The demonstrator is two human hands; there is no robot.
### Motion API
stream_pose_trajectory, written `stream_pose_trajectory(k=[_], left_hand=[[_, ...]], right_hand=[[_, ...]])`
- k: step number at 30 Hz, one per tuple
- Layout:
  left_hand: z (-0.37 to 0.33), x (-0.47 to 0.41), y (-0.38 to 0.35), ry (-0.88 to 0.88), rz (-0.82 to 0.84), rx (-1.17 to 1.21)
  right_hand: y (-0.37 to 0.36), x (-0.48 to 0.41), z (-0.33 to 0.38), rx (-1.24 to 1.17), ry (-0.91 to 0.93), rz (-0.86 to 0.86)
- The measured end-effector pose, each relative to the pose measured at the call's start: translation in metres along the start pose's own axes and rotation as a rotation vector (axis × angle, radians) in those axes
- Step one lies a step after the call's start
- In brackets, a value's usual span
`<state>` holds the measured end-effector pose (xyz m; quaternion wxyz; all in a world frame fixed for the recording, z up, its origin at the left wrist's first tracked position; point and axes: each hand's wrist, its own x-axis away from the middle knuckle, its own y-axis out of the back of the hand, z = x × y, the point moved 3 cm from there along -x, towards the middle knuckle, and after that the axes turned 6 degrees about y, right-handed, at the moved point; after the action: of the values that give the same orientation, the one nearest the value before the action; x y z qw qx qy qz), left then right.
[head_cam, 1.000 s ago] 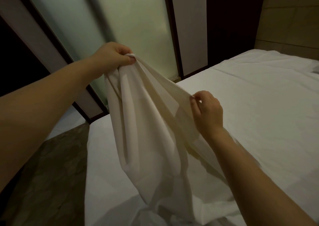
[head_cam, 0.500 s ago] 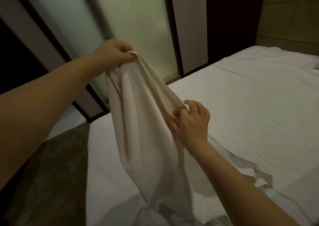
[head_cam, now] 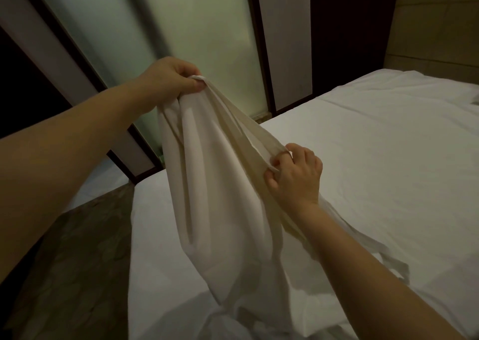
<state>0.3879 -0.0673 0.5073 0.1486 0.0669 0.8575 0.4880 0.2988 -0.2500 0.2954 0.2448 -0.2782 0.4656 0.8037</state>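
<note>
A white cloth (head_cam: 223,210), like a pillowcase or sheet, hangs above the bed (head_cam: 388,158). My left hand (head_cam: 171,77) grips its bunched top corner, raised over the bed's left edge. My right hand (head_cam: 295,176) is lower and to the right, and pinches the cloth's upper edge between curled fingers and thumb. That edge runs taut between my two hands. The cloth's lower part drapes down onto the bed and trails off to the right behind my right forearm.
The bed carries a white sheet and fills the right and lower view. A patterned floor (head_cam: 72,262) lies to its left. Frosted glass panels (head_cam: 197,28) in dark frames stand behind the bed. A tiled wall (head_cam: 435,18) is at the far right.
My right hand let go of the edge, dropped lower along the cloth with fingers spread, and now pinches the edge again farther right. My left hand kept its grip, nearly still.
</note>
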Motion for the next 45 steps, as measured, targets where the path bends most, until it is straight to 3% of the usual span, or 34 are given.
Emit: stream_pose_trajectory(k=[7, 14, 19, 23, 27, 33, 42, 45], left_hand=[[0.005, -0.003, -0.001, 0.014, 0.029, 0.050], [0.001, -0.003, -0.002, -0.003, 0.052, 0.092], [0.001, -0.004, -0.002, 0.004, 0.047, 0.088], [-0.001, -0.004, -0.003, 0.007, 0.057, 0.096], [-0.002, -0.006, -0.004, 0.010, 0.069, 0.096], [0.004, -0.009, -0.004, 0.021, 0.047, 0.057], [0.003, -0.010, -0.005, 0.022, 0.058, 0.054], [0.002, -0.010, -0.006, 0.022, 0.062, 0.046]], right_hand=[[0.020, 0.008, -0.020, -0.265, 0.138, -0.125], [0.024, 0.002, -0.031, -0.311, 0.139, -0.176], [0.021, 0.002, -0.032, -0.244, 0.234, -0.147], [0.011, 0.004, -0.039, -0.244, 0.143, -0.106], [0.008, 0.005, -0.040, -0.215, 0.169, -0.128], [0.017, 0.006, -0.038, -0.313, 0.233, -0.176], [0.012, 0.014, -0.034, -0.382, 0.132, -0.201], [0.012, 0.015, -0.031, -0.385, 0.233, -0.217]])
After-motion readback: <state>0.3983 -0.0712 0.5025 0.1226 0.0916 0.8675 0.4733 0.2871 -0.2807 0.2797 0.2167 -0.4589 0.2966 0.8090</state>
